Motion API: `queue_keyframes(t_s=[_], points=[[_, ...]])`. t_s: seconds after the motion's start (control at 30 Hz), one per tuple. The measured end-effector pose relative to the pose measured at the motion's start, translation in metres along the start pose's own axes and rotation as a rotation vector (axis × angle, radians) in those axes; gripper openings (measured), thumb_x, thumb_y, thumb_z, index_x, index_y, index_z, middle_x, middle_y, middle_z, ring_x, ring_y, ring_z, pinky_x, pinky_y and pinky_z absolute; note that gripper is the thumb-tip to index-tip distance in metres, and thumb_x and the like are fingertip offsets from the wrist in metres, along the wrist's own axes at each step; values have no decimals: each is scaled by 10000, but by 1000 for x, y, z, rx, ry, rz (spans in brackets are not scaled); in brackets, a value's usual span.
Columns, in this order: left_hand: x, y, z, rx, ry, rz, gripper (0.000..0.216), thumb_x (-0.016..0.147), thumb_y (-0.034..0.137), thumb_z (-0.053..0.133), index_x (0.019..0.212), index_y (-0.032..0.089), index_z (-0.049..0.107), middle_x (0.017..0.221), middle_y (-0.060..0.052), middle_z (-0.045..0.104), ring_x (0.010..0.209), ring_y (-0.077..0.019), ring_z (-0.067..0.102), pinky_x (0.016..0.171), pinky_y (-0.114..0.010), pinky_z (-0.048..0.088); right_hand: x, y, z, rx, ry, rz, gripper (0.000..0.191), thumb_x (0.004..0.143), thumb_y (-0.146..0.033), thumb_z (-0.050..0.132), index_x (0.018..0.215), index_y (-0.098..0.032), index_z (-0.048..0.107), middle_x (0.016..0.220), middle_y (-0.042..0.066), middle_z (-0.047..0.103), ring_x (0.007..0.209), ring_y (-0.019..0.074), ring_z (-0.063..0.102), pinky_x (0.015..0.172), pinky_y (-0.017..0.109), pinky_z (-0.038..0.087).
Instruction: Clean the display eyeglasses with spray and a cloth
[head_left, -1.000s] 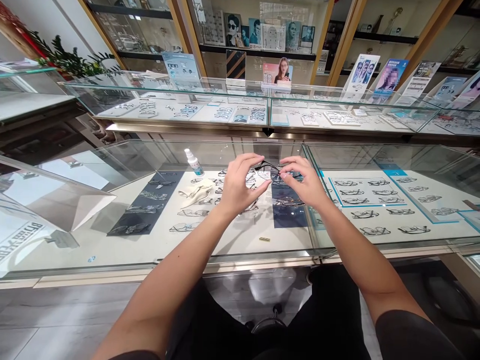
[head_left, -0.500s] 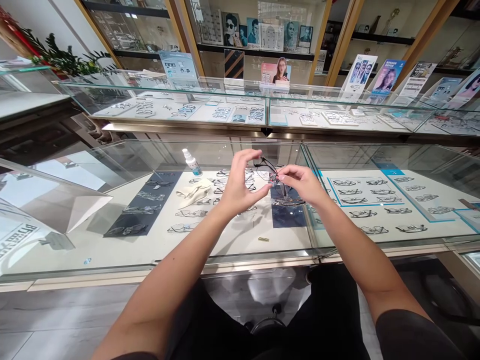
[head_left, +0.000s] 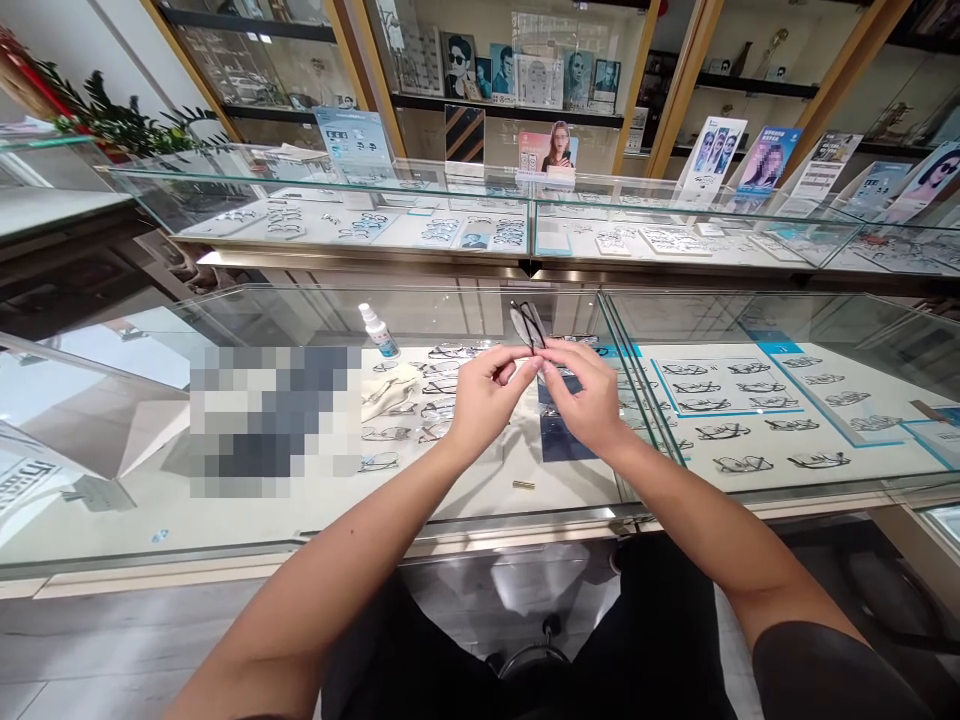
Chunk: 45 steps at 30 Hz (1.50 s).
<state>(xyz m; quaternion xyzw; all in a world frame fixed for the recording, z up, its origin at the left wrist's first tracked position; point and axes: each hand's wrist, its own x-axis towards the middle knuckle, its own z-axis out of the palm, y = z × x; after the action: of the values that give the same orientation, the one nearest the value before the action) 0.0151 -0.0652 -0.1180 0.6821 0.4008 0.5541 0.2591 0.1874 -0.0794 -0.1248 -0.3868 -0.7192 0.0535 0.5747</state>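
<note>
A pair of dark-framed eyeglasses (head_left: pixel 528 322) is held up above the glass counter, its lenses seen at a steep angle. My left hand (head_left: pixel 486 390) pinches it from the left with thumb and forefinger. From the other side my right hand (head_left: pixel 581 390) grips it too, and the fingertips of both hands meet at the frame's lower part. That lower part is mostly hidden by my fingers. Beyond my left hand stand a white spray bottle (head_left: pixel 379 332) and a crumpled cream cloth (head_left: pixel 391 390). A small gold-coloured bar (head_left: pixel 523 485) lies nearer to me.
Rows of eyeglasses (head_left: pixel 742 464) lie in the glass display counter (head_left: pixel 570 500) around my hands. A second glass case (head_left: pixel 420 250) runs behind it, with standing advertising cards (head_left: pixel 712 160) on top. A pixelated patch covers part of the counter's left side.
The eyeglasses have turned from a wide view to a steep, narrow one. My left hand has closed from a spread position, and both hands have come together at the frame.
</note>
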Motion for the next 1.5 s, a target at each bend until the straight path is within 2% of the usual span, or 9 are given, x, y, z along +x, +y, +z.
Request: queue_keyframes(t_s=[0.13,0.23,0.33,0.5,0.73,0.83,1.07,1.3,1.5], points=[[9,-8,-6,-36,13,-53,317,927,551,799,941,239,856,618,42,380,638,-158,456,658,-323,420,2,1,-3,-2,-52,-55,194,1057,-334,616,1157,-316,782,1249,77,845,1205,282,789,1084,511,613],[14,-15,-9,2,2,-63,312,937,532,776,915,225,827,612,47,356,623,-155,436,649,-319,397,11,12,-10,47,-45,12,172,1038,-337,622,1162,-299,737,1192,71,827,1132,258,773,1011,452,615],[18,-20,-12,156,-34,20,274,968,473,719,905,219,799,643,35,426,640,-162,460,668,-324,390,24,38,-20,63,132,149,190,987,-299,608,1164,-276,672,1003,42,747,924,213,700,869,383,582],[30,-19,-9,484,-323,219,266,1006,414,617,923,228,788,767,-40,659,743,-221,610,712,-349,424,45,88,-35,104,320,306,131,912,-259,579,1037,-243,614,924,20,661,821,167,590,769,322,485],[52,4,33,843,-720,251,293,1012,362,557,949,225,808,1016,-92,828,900,-277,738,707,-353,468,48,118,-42,155,279,381,194,783,-217,634,972,-235,594,854,-22,612,728,136,519,752,297,467],[58,13,53,984,-817,254,319,1019,330,530,1030,217,828,1103,-95,839,995,-280,762,739,-340,488,49,123,-41,218,290,403,192,770,-217,650,954,-235,598,846,-24,617,709,130,511,746,298,470],[65,11,85,1072,-901,239,286,984,312,584,1009,216,852,1048,-134,840,1038,-313,768,815,-351,518,55,134,-42,299,257,438,193,756,-220,677,929,-242,594,833,-24,624,721,135,521,718,299,460],[69,4,91,1078,-944,216,275,967,331,609,1022,207,848,1050,-142,838,1051,-330,771,818,-359,517,56,130,-40,415,187,449,211,757,-263,718,925,-245,590,838,-23,635,734,136,526,716,302,455],[89,0,86,1042,-784,148,292,939,370,624,1093,257,845,1104,-107,841,1069,-322,767,866,-365,530,56,121,-39,461,220,439,220,747,-278,725,905,-247,576,813,-33,605,710,130,502,703,302,438]])
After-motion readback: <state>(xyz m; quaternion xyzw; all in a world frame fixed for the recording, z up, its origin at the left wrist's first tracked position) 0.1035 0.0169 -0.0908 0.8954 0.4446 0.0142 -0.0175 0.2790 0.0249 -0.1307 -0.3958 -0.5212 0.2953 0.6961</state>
